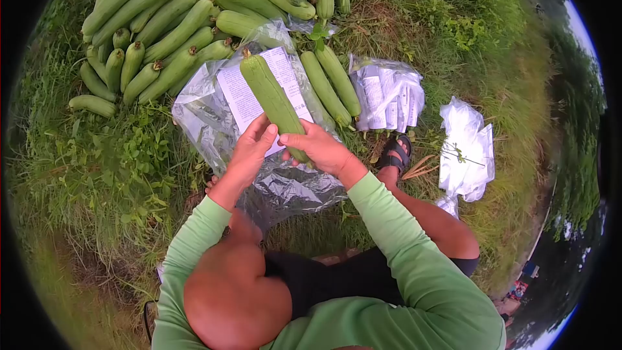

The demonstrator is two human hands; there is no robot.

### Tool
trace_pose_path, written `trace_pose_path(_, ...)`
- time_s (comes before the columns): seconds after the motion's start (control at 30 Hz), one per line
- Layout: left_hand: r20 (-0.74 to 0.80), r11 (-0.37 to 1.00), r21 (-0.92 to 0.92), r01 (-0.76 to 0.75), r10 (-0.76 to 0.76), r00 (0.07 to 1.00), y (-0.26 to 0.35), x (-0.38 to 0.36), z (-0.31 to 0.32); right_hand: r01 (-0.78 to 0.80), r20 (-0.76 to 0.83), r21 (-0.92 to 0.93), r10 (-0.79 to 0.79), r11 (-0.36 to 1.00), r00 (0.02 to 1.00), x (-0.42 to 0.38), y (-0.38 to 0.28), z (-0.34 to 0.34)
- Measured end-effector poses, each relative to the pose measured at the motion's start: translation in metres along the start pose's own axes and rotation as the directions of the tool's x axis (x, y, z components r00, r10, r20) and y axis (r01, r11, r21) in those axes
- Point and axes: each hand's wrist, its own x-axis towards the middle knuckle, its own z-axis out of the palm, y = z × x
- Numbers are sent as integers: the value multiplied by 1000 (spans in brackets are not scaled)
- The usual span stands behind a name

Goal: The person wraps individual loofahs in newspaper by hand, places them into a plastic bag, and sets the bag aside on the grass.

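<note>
Both my hands hold one long green sponge gourd (269,94), tilted with its brown stem end pointing up and away from me. My left hand (253,146) grips its lower part from the left. On the other side my right hand (321,148) wraps round the lower end, thumb on top. Beneath the gourd lies a sheet of printed paper (236,94) on a clear plastic bag (204,113). Two more sponge gourds (324,87) lie side by side just right of the paper.
A large heap of sponge gourds (175,23) covers the grass at the far left. To the right is a clear bag (387,97) holding folded printed paper. Farther right lies a bundle of white plastic bags (466,152). My sandalled foot (395,155) stands between them.
</note>
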Motion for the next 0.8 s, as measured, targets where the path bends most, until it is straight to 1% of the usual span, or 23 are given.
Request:
trace_pose_path(0.03, -16, 980, 196, -43, 48, 999, -8, -1, -4, -61, -15, 52, 62, 997, 998, 1, 2, -9)
trace_pose_path(0.07, -20, 919, 386, -80, 96, 995, -22, 0, -10, -68, -39, 66, 71, 996, 997, 2, 6, -18)
trace_pose_path(0.1, -14, 822, 559, -110, 142, 990, -26, -3, -12, -72, -50, 67, 76, 995, 996, 0, 7, -24)
trace_pose_path(0.13, 86, 711, 669, -219, 218, 972, -31, -9, -15, -78, -61, 68, 82, 995, 995, -3, 8, -30)
trace_pose_path(0.17, 197, 622, 720, -308, 243, 950, -36, -14, -17, -83, -69, 70, 88, 994, 994, -5, 10, -35)
trace_pose_path(0.23, 416, 422, 767, -483, 246, 875, -47, -24, -21, -102, -115, 63, 109, 993, 987, -6, 10, -42)
trace_pose_path(0.27, 479, 340, 769, -541, 255, 840, -60, -27, -23, -105, -133, 53, 111, 993, 985, -6, 13, -47)
trace_pose_path(0.33, 591, 220, 759, -613, 163, 790, -66, -35, -18, -113, -175, 47, 119, 993, 977, -5, 14, -53)
trace_pose_path(0.4, 668, 133, 735, -665, 24, 743, -74, -44, -12, -104, -201, -5, 101, 995, 974, -2, 12, -63)
trace_pose_path(0.5, 727, 42, 684, -728, 34, 685, -85, -51, -11, -108, -231, -99, 83, 989, 970, -5, 3, -75)
trace_pose_path(0.53, 725, 14, 687, -727, 60, 686, -85, -49, -12, -102, -236, -139, 67, 985, 969, -4, -4, -79)
trace_pose_path(0.63, 590, 6, 784, -620, 302, 749, -83, -37, -15, -33, -234, -288, -37, 957, 972, -2, -17, -92)
trace_pose_path(0.73, 485, -148, 867, -476, 467, 739, -61, -18, -18, -48, -201, -434, -45, 900, 978, 1, -27, -99)
trace_pose_path(0.8, 502, -272, 862, -428, 342, 795, -69, -5, -32, -107, -226, -454, 2, 885, 974, 6, -20, -104)
